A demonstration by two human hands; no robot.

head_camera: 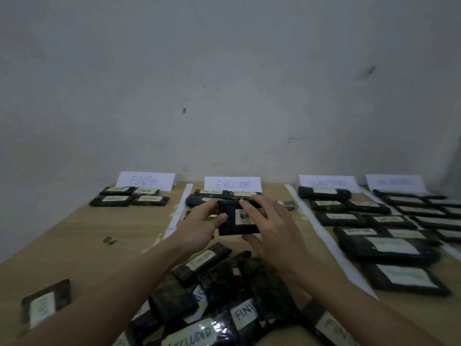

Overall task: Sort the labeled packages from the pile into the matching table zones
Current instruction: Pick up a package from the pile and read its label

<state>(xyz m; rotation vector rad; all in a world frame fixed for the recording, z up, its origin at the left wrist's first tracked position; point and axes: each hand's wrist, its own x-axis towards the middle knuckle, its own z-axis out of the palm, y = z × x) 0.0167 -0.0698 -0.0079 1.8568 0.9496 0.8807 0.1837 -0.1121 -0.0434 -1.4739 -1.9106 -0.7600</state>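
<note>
Above the table's middle I hold up a small black package [228, 227] whose white label starts with "WA". My left hand [204, 221] grips its left edge, thumb on the front. My right hand [269, 226] covers its right side, fingers over the top and thumb beneath. A pile of black packages [219, 290] labelled FINISH and EXCLUDED lies below my hands at the near edge. Paper signs stand at the back: FINISH [146, 181], EXCLUDED [233, 184], WAITING [327, 183], and a blurred fourth sign [395, 182].
White tape strips [183, 206] divide the wooden table [82, 236] into zones. Sorted packages lie in the FINISH zone [127, 197], the EXCLUDED zone [212, 194] and several in the WAITING zone [374, 236] and far-right zone [429, 211]. One package [45, 303] lies alone at near left.
</note>
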